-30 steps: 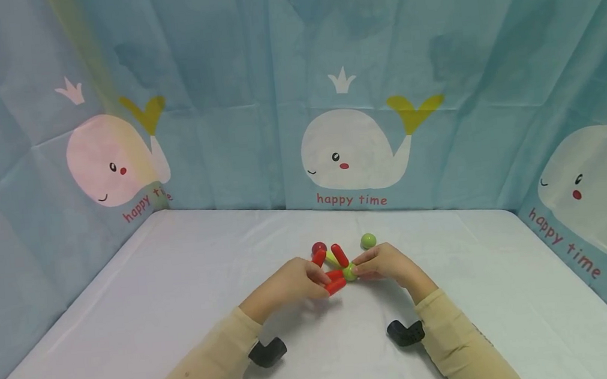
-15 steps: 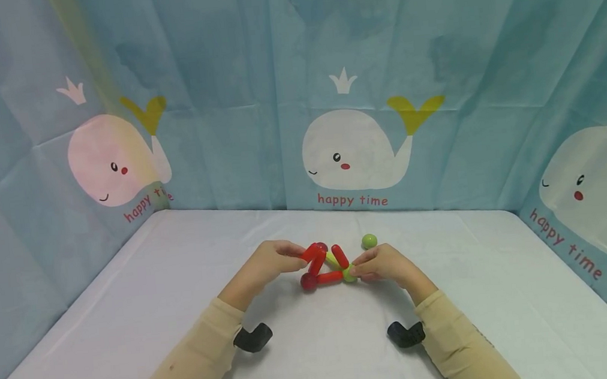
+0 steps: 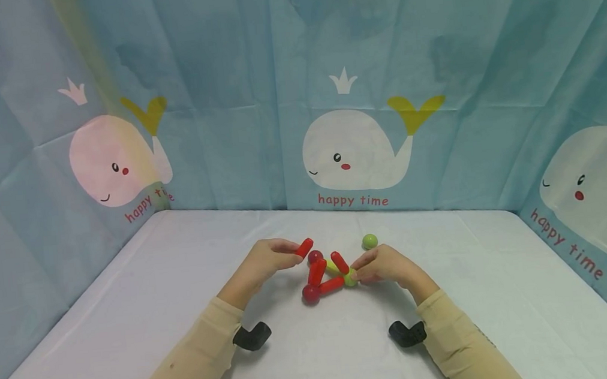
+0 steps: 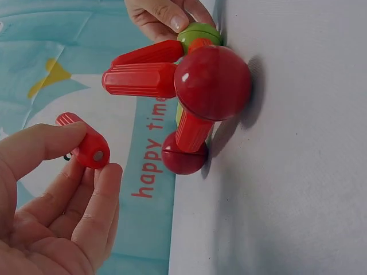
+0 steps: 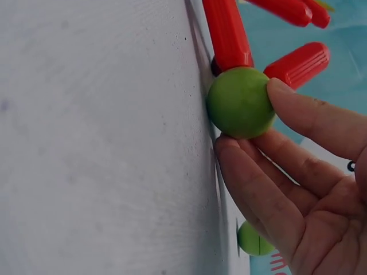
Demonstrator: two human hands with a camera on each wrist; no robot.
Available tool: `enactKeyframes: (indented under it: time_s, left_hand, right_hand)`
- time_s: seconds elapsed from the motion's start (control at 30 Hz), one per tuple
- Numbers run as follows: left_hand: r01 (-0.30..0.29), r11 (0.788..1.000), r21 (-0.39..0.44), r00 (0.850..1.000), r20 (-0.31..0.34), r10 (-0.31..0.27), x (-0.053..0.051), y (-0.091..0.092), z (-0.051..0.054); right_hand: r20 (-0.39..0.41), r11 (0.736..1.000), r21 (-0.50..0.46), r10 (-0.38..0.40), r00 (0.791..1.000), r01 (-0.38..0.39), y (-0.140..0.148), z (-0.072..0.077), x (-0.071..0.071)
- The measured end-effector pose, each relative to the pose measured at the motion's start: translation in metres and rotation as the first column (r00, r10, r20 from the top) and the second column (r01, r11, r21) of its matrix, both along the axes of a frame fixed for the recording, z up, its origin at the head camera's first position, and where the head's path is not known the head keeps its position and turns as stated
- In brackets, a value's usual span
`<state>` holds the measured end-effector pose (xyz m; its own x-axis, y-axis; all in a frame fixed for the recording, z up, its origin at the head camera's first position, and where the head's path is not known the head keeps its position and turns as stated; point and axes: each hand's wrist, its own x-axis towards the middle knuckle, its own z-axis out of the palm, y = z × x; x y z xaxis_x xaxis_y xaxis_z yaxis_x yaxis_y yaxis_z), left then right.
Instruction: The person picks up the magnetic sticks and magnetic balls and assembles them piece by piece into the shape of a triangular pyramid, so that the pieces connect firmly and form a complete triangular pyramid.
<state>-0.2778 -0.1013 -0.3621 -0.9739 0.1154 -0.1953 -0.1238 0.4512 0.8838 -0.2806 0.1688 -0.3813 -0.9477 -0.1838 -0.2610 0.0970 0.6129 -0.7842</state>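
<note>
My left hand (image 3: 266, 264) pinches a red magnetic rod (image 4: 86, 142) between thumb and fingers, with a metal dot on its end. That rod is held apart from a small frame of rods and balls on the table. The frame has a front red ball (image 4: 212, 83), a back red ball (image 4: 183, 153) and a green ball (image 5: 241, 103), joined by red and yellow-green rods. One red rod (image 4: 140, 79) stands up from the front ball, another red rod (image 5: 298, 64) from the green ball. My right hand (image 3: 388, 264) grips the green ball with thumb and fingertips.
A loose green ball (image 3: 370, 241) lies on the white table (image 3: 205, 240) behind the right hand. Black angled pieces (image 3: 252, 336) are at both wrists. A blue whale-print curtain (image 3: 224, 148) hangs behind the table.
My left hand has moved from the front red ball toward the back left, and its rod has come away from the frame. The frame has shifted slightly toward me; the right hand stays on the green ball.
</note>
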Motion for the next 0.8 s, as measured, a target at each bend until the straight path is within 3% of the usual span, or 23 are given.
enactKeyframes:
  time_s: [0.3, 0.8]
  left_hand:
    - [0.028, 0.999, 0.025, 0.999, -0.024, -0.027, -0.0026, -0.0016, -0.005]
    - [0.033, 0.998, 0.046, 0.998, -0.05, -0.031, -0.0033, -0.0003, -0.0091]
  right_hand:
    - [0.015, 0.997, 0.037, 0.064, 0.998, -0.065, 0.0005, 0.0031, 0.0011]
    - [-0.016, 0.999, -0.034, 0.033, 0.999, -0.034, -0.0003, -0.0008, 0.0003]
